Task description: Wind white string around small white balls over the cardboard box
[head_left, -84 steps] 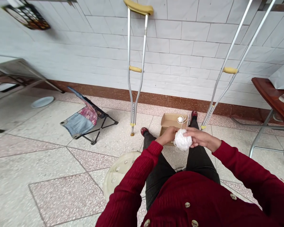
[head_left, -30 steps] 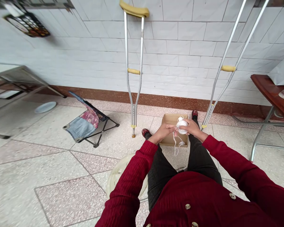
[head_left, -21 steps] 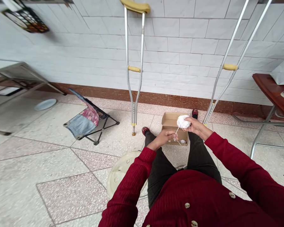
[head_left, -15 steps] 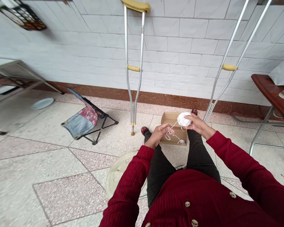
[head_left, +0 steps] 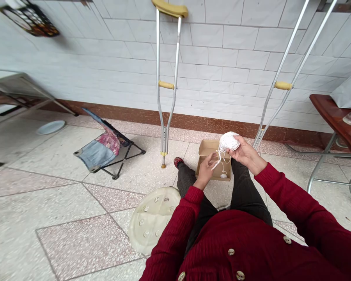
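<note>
My right hand (head_left: pixel 245 153) is closed around a ball of white yarn (head_left: pixel 228 141), held above an open cardboard box (head_left: pixel 213 147). Loose yarn strands (head_left: pixel 218 158) hang from the ball's left side toward my left hand (head_left: pixel 207 168). The fingers of that hand are bent around a strand, close below the ball. A thinner strand runs down into the box, where a small white clump of yarn (head_left: pixel 223 176) lies at the near right corner.
A crutch (head_left: pixel 165 113) leans on the tiled wall ahead, and another crutch (head_left: pixel 270 97) leans at right. A folding chair (head_left: pixel 101 150) stands left, and a round plastic stool (head_left: pixel 148 218) is beside my left leg. A brown table (head_left: pixel 333 113) holds a bag at right.
My left hand has moved right and closer to the ball, and the strand between them is shorter and bunched. My right hand has raised and turned the ball slightly.
</note>
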Available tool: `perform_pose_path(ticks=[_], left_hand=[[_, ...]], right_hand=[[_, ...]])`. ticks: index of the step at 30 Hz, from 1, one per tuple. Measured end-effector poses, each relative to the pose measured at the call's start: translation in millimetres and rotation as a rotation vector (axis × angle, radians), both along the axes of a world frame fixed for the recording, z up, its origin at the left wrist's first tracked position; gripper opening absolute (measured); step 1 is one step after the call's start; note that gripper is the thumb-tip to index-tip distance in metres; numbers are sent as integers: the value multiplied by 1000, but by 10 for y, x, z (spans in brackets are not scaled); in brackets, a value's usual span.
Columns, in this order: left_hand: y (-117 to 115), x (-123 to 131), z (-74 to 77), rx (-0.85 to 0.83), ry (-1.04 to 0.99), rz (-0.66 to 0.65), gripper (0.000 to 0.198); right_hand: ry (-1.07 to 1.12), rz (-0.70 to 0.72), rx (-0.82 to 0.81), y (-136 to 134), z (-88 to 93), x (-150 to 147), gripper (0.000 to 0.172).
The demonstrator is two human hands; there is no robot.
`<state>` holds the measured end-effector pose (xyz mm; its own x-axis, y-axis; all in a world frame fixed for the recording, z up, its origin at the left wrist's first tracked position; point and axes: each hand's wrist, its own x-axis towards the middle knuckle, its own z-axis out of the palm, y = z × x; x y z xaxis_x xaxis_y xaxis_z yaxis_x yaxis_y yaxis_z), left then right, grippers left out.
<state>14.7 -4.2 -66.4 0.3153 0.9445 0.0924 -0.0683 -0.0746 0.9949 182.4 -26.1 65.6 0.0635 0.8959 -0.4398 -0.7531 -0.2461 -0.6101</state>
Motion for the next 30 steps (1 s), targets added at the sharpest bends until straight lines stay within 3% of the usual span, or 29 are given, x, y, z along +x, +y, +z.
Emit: perform_pose_path(ticks=[3, 6, 10, 12, 16, 20, 22, 26, 28, 30], left_hand=[[-31, 193, 307, 4, -68, -39, 37], [-163, 216, 631, -111, -190, -158, 30], [-424, -68, 937, -242, -308, -408, 27], [-475, -303, 995, -252, -363, -395, 27], [-297, -800, 892, -236, -560, -106, 26], [-16, -1046, 578, -241, -548, 116, 23], [54, -996, 397, -207, -354, 138, 23], [67, -659, 141, -146, 113, 17, 24], [55, -475, 126, -63, 213, 15, 33], [43, -330, 205, 75, 283, 108, 43]], right_hand=[[28, -10, 7, 3, 8, -26, 14], [21, -35, 16, 27, 25, 21, 15], [2, -207, 37, 119, 32, 223, 11], [-3, -308, 30, 166, 2, 347, 9], [-12, -386, -17, 197, -86, 511, 8], [-125, -329, 13, 177, -66, 524, 12], [-172, -308, 63, 176, 2, 506, 14], [-261, -248, 121, 176, 162, 452, 16], [-299, -209, 133, 168, 217, 407, 19], [-311, -170, 143, 158, 244, 357, 19]])
